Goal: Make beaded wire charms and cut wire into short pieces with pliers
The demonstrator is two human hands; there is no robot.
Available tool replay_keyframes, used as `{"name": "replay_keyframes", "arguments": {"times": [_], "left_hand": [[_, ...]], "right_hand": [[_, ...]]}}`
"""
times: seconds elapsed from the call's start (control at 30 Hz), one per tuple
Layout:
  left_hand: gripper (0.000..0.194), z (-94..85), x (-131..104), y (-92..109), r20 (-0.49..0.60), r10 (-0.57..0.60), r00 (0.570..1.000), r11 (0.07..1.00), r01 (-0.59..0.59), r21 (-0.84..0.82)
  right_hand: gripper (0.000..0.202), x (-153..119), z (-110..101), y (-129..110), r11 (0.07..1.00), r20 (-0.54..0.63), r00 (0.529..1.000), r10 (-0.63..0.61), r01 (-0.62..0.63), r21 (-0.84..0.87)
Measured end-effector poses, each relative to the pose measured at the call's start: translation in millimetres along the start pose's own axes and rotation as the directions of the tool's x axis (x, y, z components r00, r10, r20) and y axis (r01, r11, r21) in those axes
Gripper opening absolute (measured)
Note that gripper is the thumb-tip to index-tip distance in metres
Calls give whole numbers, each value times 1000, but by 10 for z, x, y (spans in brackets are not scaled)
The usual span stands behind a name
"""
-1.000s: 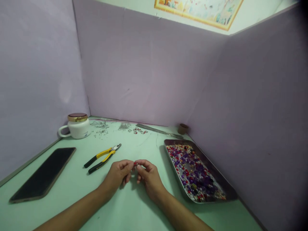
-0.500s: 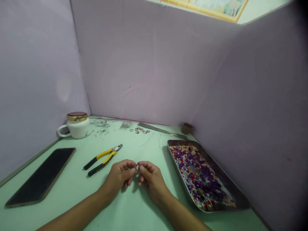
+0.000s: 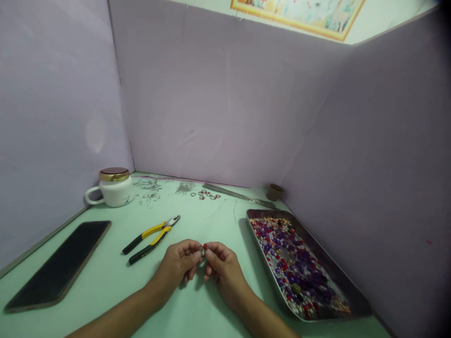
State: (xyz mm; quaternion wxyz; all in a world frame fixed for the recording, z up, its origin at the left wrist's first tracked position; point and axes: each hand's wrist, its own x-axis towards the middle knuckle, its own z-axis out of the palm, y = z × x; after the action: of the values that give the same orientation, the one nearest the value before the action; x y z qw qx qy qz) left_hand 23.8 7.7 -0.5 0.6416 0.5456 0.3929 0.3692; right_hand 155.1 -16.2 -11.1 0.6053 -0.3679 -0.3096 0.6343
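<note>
Between my fingertips is a small beaded piece [image 3: 203, 249] with a red bead and clear or silvery parts; its exact make is too small to tell. My left hand [image 3: 179, 263] pinches it from the left, thumb against forefinger. From the other side my right hand [image 3: 223, 267] pinches it too, and the two hands almost meet just above the table. Pliers [image 3: 153, 238] with yellow and black handles lie beyond my left hand, jaws pointing away. To the right stands a metal tray [image 3: 269, 277] of loose purple, red, clear and gold beads.
A dark phone [image 3: 59, 265] lies at left, with a lidded white mug [image 3: 115, 190] behind it. Along the back are wire bits [image 3: 148, 185], finished-looking red-and-clear bead rings [image 3: 207, 195], long wires [image 3: 239, 195] and a small brown pot [image 3: 274, 192]. Tall panels enclose the table.
The whole view has shifted slightly, so everything sits a little lower. Both hands keep their pinch on the beaded piece, whose red bead now shows slightly further right.
</note>
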Motion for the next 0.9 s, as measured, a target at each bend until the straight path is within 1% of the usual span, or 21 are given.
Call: {"name": "replay_keyframes", "arguments": {"times": [0.17, 0.33, 0.47, 0.6, 0.77, 0.9], "left_hand": [[23, -6, -9, -1, 9, 5, 1000, 1000, -5, 15], [29, -21, -28, -9, 41, -17, 999, 999, 15, 48], [28, -2, -45, 0, 12, -51, 999, 994, 50, 102], [25, 11, -50, 5, -14, -79, 997, 987, 80, 139], [25, -26, -31, -16, 2, -100, 995, 987, 99, 123], [23, -52, -21, -21, 22, -108, 994, 989, 105, 101]], "right_hand": [[26, -3, -12, 15, 1000, 1, 1000, -11, 11, -21], [29, 7, -24, 70, 989, -40, 998, -44, 38, -142], [33, 9, -17, 99, 974, -70, 997, -33, 16, -224], [30, 0, 0, 107, 957, -86, 996, -30, 4, -289], [28, -10, 7, 92, 941, -87, 996, -32, 1, -339], [27, -13, -6, 80, 936, -59, 998, -31, 8, -353]]}}
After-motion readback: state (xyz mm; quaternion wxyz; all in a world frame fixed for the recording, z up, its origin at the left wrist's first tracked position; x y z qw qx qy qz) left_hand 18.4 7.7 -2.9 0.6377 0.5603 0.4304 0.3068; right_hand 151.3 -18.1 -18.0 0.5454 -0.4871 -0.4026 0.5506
